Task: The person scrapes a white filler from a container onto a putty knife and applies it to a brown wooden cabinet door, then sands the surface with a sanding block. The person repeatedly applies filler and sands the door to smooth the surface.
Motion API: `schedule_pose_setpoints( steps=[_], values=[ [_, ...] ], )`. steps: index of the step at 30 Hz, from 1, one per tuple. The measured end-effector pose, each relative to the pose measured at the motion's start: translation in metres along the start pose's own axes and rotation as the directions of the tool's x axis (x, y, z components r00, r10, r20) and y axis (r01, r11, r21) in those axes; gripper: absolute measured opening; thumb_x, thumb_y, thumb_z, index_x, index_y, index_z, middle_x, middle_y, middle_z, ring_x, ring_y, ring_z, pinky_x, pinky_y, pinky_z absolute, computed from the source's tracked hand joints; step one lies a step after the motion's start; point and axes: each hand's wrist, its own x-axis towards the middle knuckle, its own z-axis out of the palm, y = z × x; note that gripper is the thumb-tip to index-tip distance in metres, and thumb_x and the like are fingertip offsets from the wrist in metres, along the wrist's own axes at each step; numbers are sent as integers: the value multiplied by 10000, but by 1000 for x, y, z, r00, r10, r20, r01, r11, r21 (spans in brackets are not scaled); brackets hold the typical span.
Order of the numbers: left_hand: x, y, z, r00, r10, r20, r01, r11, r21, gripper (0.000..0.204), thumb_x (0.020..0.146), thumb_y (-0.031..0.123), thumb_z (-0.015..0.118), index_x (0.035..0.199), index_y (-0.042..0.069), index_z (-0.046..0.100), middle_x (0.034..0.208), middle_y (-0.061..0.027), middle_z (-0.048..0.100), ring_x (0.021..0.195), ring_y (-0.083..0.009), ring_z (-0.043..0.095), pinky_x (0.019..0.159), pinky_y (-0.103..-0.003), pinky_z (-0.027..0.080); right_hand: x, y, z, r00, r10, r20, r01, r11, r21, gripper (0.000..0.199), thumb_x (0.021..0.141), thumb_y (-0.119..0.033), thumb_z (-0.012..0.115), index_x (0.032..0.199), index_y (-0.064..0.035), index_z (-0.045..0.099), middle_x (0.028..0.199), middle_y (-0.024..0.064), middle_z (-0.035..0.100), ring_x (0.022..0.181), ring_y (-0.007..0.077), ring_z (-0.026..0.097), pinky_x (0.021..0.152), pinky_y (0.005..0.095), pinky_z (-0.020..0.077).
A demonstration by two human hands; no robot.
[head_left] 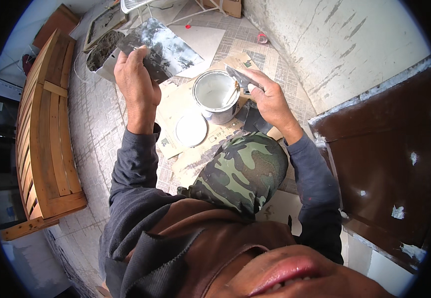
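My left hand [136, 82] grips a wide flat metal plate [168, 47] smeared with grey and white filler, held up above the floor. My right hand [270, 97] holds a small putty knife [239, 79] whose blade rests at the rim of an open metal can [216, 95] of white putty. The can stands on flattened cardboard [176, 107] between both hands. Its round lid [191, 129] lies beside it, inner side up. My knee in camouflage trousers [243, 169] hides part of the cardboard.
A wooden slatted bench [46, 134] stands on the left. A container of grey mortar [101, 49] sits behind the plate. A scraped white wall [344, 44] and a dark brown panel [384, 149] are on the right. The floor is tiled.
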Motion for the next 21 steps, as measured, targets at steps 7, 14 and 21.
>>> schedule_pose_setpoints(
  steps=[7, 14, 21],
  values=[
    [-34, -101, -2, 993, 84, -81, -50, 932, 359, 25, 955, 42, 550, 932, 33, 544, 759, 52, 492, 620, -17, 396, 518, -216, 349, 5, 33, 55, 991, -71, 113, 84, 991, -106, 510, 864, 113, 430, 1355, 62, 556, 1304, 180, 578, 1236, 300, 569, 1104, 345, 404],
    [-32, -112, 4, 974, 216, -68, -175, 908, 382, 86, 985, 68, 552, 916, 30, 517, 728, 58, 483, 597, -14, 389, 498, -211, 336, -3, 48, 63, 993, 119, -7, -119, 987, -110, 491, 865, 101, 442, 1337, 55, 571, 1305, 190, 575, 1220, 328, 581, 1058, 345, 429],
    [-34, -100, 0, 985, 167, -37, -113, 797, 593, 90, 961, 66, 543, 895, 6, 531, 700, 43, 491, 610, -26, 416, 506, -222, 341, 1, 53, 61, 980, 181, -82, -188, 978, -93, 498, 865, 92, 452, 1349, 49, 562, 1289, 203, 583, 1230, 332, 575, 1068, 342, 417]
  ],
)
